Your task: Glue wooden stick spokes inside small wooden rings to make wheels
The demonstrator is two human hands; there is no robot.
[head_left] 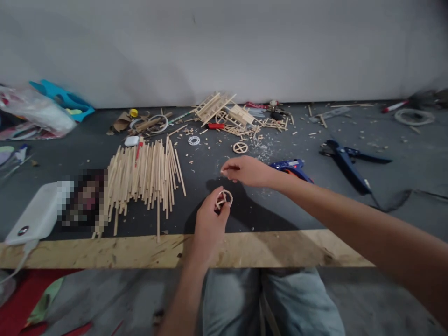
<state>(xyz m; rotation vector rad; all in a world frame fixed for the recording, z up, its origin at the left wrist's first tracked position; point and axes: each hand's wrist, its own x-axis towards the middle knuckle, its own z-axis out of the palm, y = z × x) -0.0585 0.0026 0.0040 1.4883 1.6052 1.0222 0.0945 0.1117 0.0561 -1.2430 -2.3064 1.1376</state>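
Note:
My left hand (212, 217) grips a small wooden spoked wheel (228, 195) between thumb and fingers, just above the dark tabletop near its front edge. Above and slightly right of it, my right hand (243, 170) hovers with thumb and fingertips pinched together; whatever they hold, if anything, is too small to name. Another wooden spoked wheel (240, 148) lies flat on the table beyond my right hand. A blue glue gun (289, 164) lies partly behind my right forearm. Left of my hands, many thin wooden sticks (143, 175) are spread in a pile.
Wooden frame pieces (217, 108) and scraps are heaped at the back. A dark blue cutter tool (346, 163) lies right. A white power bank (35, 212) with a cable is at left. A white ring disc (193, 140) lies behind the sticks. A pale wooden strip (259, 242) edges the table.

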